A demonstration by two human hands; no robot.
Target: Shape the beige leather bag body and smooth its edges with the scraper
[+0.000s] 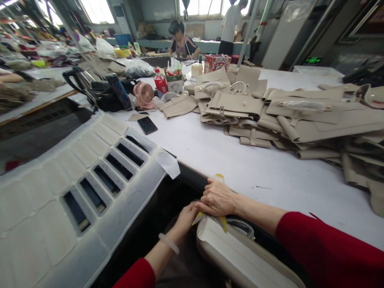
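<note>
A beige handbag (240, 252) lies tilted at the table's front edge, its pale side panel facing up. At its near end is a pale piece with yellow edges (223, 223); my right hand (217, 198) lies over it with fingers curled down. Another yellow-tipped end of it shows beyond the knuckles. My left hand (187, 216) meets the right fingertips from the left, its fingers closed and partly hidden, so what they grip is unclear. A plastic-wrapped handle (241, 227) shows beside the bag.
Beige bag pieces (240, 104) are heaped across the white table (195, 140). A phone (147, 125), pink fan (143, 95) and red bottle (160, 82) stand behind. A slotted, plastic-covered rack (90, 156) is at left. One person (183, 46) sits at the back; another stands.
</note>
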